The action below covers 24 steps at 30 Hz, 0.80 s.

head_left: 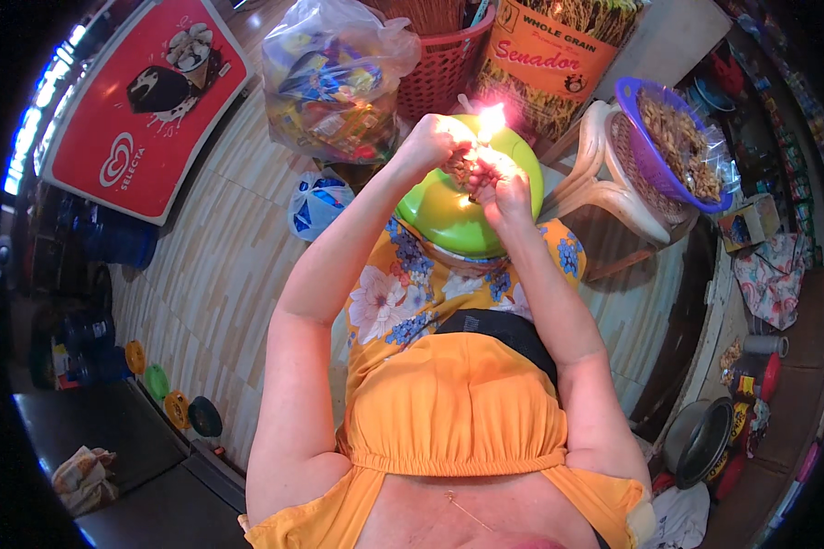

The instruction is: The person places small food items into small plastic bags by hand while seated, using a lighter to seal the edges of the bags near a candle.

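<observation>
So your left hand (436,144) and right hand (504,189) are close together at upper centre, both with fingers pinched narrow on a small brown bundle (460,167); glare washes out the exact finger placement, and I can't tell what the bundle is. It's right beside a bright flame (491,123), above your round green plasticware (428,209) (can't tell if that's a basin or a lid).

Over at upper right you've got a purple basket (648,157), tilted in view, loaded with brown pieces (671,135), with clear plastic (725,166) at its edge. Top centre-left, your see-through bag (339,41) is stuffed with colourful packets (337,91). Just beside it, a red basket (435,80) has brown bristles (395,11) in it. There's also a dark pot (696,442) at lower right, contents unclear.
</observation>
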Each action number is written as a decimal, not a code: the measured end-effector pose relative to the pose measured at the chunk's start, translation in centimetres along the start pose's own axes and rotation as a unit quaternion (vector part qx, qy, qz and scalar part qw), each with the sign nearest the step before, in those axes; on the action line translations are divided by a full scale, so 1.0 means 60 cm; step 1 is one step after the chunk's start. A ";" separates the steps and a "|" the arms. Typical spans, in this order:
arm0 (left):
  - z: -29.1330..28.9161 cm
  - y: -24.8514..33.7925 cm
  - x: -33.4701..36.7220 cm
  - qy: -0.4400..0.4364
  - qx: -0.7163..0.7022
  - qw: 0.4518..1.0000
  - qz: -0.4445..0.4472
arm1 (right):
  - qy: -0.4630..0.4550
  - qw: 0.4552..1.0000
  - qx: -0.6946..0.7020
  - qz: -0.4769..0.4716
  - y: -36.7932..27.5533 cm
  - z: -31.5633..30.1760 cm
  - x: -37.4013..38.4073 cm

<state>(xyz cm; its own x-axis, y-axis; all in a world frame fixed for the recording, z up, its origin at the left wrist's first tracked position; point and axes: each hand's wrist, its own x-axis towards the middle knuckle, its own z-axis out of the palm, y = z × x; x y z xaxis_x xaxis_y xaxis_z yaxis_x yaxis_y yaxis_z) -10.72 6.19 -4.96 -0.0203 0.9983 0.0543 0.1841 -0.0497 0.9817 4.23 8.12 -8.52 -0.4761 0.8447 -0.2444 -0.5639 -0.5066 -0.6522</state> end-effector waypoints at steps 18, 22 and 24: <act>-0.010 0.019 0.016 0.081 -0.127 0.984 -0.090 | 0.037 0.998 0.038 0.029 0.003 0.014 0.036; -0.011 0.009 0.018 0.074 -0.133 0.985 -0.086 | 0.047 0.998 0.040 0.012 0.002 0.018 0.030; -0.009 0.008 0.017 0.057 -0.104 0.991 -0.065 | 0.048 0.997 0.049 0.018 0.001 0.014 0.029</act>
<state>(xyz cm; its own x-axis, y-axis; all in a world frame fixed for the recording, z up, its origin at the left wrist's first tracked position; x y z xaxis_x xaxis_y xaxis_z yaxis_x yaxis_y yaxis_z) -11.19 7.17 -4.36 -0.1437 0.9874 -0.0666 -0.0342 0.0623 0.9975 2.80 9.45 -8.36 -0.4328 0.8363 -0.3366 -0.6132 -0.5468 -0.5700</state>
